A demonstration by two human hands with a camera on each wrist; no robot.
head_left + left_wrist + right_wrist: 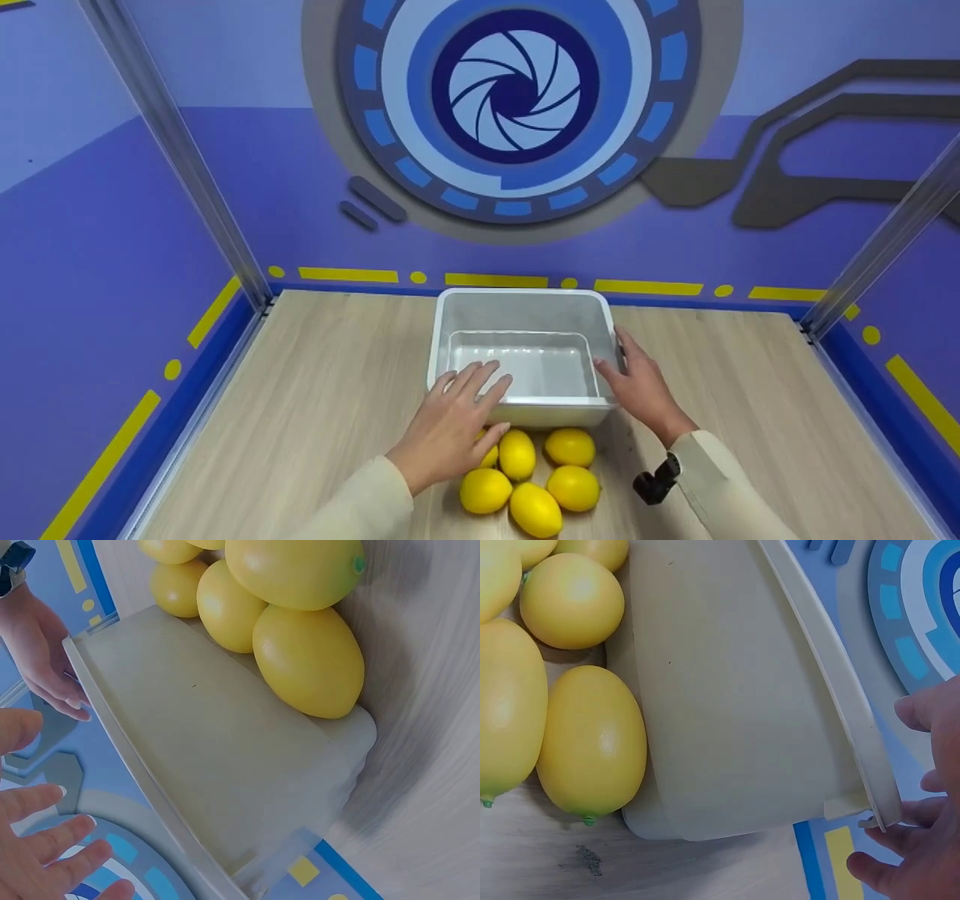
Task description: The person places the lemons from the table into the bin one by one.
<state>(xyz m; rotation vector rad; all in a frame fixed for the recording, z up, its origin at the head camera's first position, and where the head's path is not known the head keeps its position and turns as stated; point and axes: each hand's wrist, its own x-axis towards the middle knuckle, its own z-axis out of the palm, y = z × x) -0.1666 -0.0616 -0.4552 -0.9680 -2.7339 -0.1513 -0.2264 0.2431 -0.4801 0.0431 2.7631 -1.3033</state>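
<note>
A white plastic bin [517, 367] stands on the table with nothing inside. My right hand [641, 386] is at its right rim, thumb over the inside and fingers curled round the outer edge; the right wrist view shows the fingers [889, 840] at the rim's corner. My left hand [454, 427] is spread over the bin's front left corner, fingers apart and fairly straight, holding nothing. Several yellow lemons [536, 510] lie in front of the bin, one partly hidden under the left hand. In the left wrist view a lemon [309, 664] lies against the bin's front wall.
The wood-grain table [337, 360] is bounded by a printed blue back wall [262, 165] and side panels. Metal posts [180, 150] stand at the back corners. A small black device [656, 480] is on the right sleeve.
</note>
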